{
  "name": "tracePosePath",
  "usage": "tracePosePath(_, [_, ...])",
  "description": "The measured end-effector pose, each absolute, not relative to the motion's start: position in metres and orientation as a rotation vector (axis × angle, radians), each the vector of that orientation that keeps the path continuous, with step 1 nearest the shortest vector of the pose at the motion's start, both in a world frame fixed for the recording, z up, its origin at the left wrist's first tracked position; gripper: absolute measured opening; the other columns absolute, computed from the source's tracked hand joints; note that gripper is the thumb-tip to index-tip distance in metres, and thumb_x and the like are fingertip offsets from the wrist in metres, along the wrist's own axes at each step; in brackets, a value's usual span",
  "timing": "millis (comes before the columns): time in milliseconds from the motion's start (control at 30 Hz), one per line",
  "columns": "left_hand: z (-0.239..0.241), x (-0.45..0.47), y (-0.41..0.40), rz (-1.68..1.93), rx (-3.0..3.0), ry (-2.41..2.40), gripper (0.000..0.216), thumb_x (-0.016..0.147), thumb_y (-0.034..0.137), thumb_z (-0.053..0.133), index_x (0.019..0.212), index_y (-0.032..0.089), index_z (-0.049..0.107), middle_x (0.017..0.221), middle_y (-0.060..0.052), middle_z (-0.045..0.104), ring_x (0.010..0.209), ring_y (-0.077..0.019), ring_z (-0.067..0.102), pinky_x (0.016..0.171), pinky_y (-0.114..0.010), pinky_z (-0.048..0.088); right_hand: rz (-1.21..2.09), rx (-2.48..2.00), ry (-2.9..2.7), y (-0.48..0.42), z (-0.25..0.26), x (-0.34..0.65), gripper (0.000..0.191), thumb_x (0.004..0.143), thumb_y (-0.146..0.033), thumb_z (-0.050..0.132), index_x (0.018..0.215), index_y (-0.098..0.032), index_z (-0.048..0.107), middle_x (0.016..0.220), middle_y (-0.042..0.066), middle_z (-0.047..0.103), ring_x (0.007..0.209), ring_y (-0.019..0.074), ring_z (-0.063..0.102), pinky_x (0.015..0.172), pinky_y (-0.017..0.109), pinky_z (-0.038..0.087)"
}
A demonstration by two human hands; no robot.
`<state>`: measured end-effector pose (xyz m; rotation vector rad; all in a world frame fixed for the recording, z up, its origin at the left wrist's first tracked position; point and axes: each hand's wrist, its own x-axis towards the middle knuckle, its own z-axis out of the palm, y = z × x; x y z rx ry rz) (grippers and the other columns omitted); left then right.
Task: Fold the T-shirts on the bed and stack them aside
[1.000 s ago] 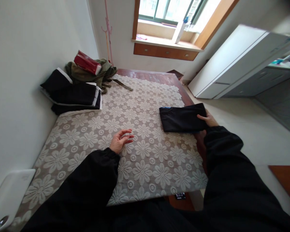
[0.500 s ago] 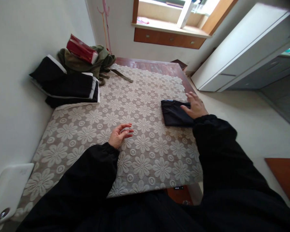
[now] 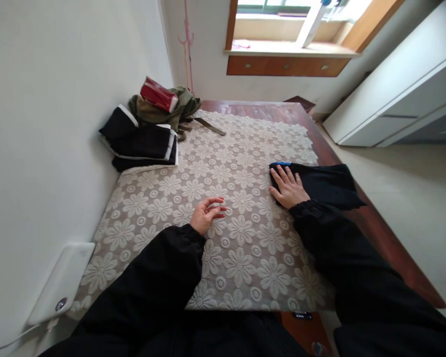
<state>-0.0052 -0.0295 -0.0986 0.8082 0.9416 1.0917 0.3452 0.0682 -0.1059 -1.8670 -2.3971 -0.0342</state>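
two hands in black sleeves reach out over a table covered with a pale lace cloth [image 3: 223, 258] patterned in large flowers. the right hand [image 3: 288, 186] lies flat, palm down, fingers spread and straight, pressing on the left end of a folded black garment [image 3: 327, 181]. it grips nothing; it only rests on the fabric. the garment lies at the right side of the table, partly on the lace cloth and partly on the bare dark wood of the table edge [image 3: 379, 238], with a small strip of blue showing at its upper left corner beside the fingertips.

the left hand [image 3: 207, 216] sits near the middle of the cloth, well apart from the garment, palm turned inward, fingers loosely curled and half open, holding nothing.

at the far left corner of the table, against the white wall, is a stack of folded black clothes with white trim [image 3: 141, 144]. behind it lies a crumpled olive-green garment [image 3: 171, 110] with a red package [image 3: 158, 94] on top. a white device [image 3: 61, 282] leans at the near left edge. beyond the table are a window ledge with wooden drawers [image 3: 286, 65] and a white cabinet [image 3: 397, 94] on the right.
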Motion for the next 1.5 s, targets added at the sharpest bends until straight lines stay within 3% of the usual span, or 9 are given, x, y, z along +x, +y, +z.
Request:
tracePosePath(167, [-0.088, -0.015, -0.024, 1.143, 0.931, 1.013, 0.026, 0.078, 0.029, 0.078, 0.101, 0.02, 0.071, 0.137, -0.013, 0.069, 0.102, -0.0234, 0.075, 0.081, -0.035, 0.062, -0.099, -1.864, -2.402, 0.07, -0.113, 0.346, 0.076, 0.101, -0.049, 0.042, 0.171, -0.025, 0.022, 0.178, 0.009, 0.022, 0.163, 0.037, 0.021, 0.128, 0.069, 0.021])
tracePosePath(367, [-0.057, -0.092, 0.037, 1.403, 1.417, 1.379, 0.028, 0.088, 0.024, 0.069, 0.116, 0.022, 0.073, 0.125, -0.011, 0.075, 0.123, -0.0291, 0.068, 0.106, -0.047, 0.056, -0.099, -1.872, -2.385, 0.07, -0.113, 0.346, 0.075, 0.101, -0.051, 0.04, 0.17, -0.026, 0.025, 0.177, 0.008, 0.025, 0.162, 0.0354, 0.022, 0.129, 0.067, 0.021])
tracePosePath(567, [-0.051, -0.171, 0.125, 1.235, 2.003, 1.889, 0.042, 0.085, 0.018, 0.077, 0.126, 0.018, 0.07, 0.148, -0.012, 0.064, 0.155, -0.0376, 0.038, 0.132, -0.06, 0.019, -0.084, -1.88, -2.392, 0.069, -0.109, 0.345, 0.074, 0.102, -0.053, 0.04, 0.169, -0.025, 0.028, 0.177, 0.009, 0.026, 0.163, 0.036, 0.021, 0.13, 0.067, 0.019])
tracePosePath(800, [-0.066, -0.201, 0.146, 1.13, 2.032, 1.859, 0.062, 0.081, 0.076, 0.061, 0.105, 0.022, 0.08, 0.131, -0.009, 0.077, 0.152, -0.0331, 0.043, 0.123, -0.057, 0.023, -0.058, -1.893, -2.405, 0.07, -0.11, 0.346, 0.076, 0.101, -0.053, 0.042, 0.169, -0.023, 0.026, 0.178, 0.01, 0.022, 0.163, 0.0364, 0.018, 0.129, 0.067, 0.019])
tracePosePath(1000, [-0.044, -0.205, 0.146, 1.397, 1.918, 1.759, 0.072, 0.084, 0.08, 0.053, 0.101, 0.015, 0.079, 0.111, -0.006, 0.083, 0.146, -0.029, 0.053, 0.097, -0.05, 0.035, 0.174, -1.741, -2.228, 0.065, -0.089, 0.328, 0.076, 0.096, -0.055, 0.054, 0.163, -0.023, 0.039, 0.174, 0.013, 0.031, 0.163, 0.0416, 0.015, 0.126, 0.077, -0.001])
tracePosePath(1167, [0.002, -0.16, 0.102, 1.694, 2.049, 1.71, 0.044, 0.098, 0.063, 0.056, 0.12, 0.03, 0.078, 0.123, -0.004, 0.081, 0.123, -0.025, 0.071, 0.106, -0.05, 0.047, 1.236, -1.164, -1.682, 0.044, -0.067, 0.271, 0.074, 0.093, -0.072, 0.057, 0.154, -0.031, 0.046, 0.161, 0.012, 0.052, 0.14, 0.0331, 0.058, 0.119, 0.06, 0.044])
tracePosePath(1267, [0.007, -0.103, 0.047, 1.575, 2.249, 1.421, 0.038, 0.1, 0.055, 0.063, 0.118, 0.025, 0.079, 0.119, -0.003, 0.082, 0.115, -0.0242, 0.075, 0.105, -0.048, 0.054, 1.828, -0.952, -1.29, 0.031, -0.064, 0.241, 0.077, 0.091, -0.085, 0.048, 0.148, -0.033, 0.049, 0.149, 0.011, 0.064, 0.121, 0.0314, 0.071, 0.106, 0.058, 0.056])
tracePosePath(1367, [-0.011, -0.054, -0.006, 1.072, 2.444, 1.12, 0.033, 0.1, 0.053, 0.065, 0.117, 0.028, 0.08, 0.124, -0.003, 0.081, 0.116, -0.0249, 0.075, 0.105, -0.046, 0.054, 1.972, -0.947, -1.068, 0.023, -0.07, 0.226, 0.076, 0.086, -0.081, 0.062, 0.146, -0.035, 0.047, 0.137, 0.008, 0.07, 0.106, 0.0275, 0.075, 0.091, 0.051, 0.064])
tracePosePath(1500, [-0.041, -0.045, -0.028, 0.8, 2.361, 1.12, 0.037, 0.098, 0.056, 0.064, 0.118, 0.028, 0.078, 0.127, -0.005, 0.08, 0.121, -0.0274, 0.072, 0.112, -0.049, 0.051, 1.804, -1.165, -1.044, 0.02, -0.088, 0.222, 0.091, 0.07, -0.038, 0.093, 0.145, -0.037, 0.041, 0.108, -0.002, 0.075, 0.083, 0.019, 0.073, 0.063, 0.032, 0.064])
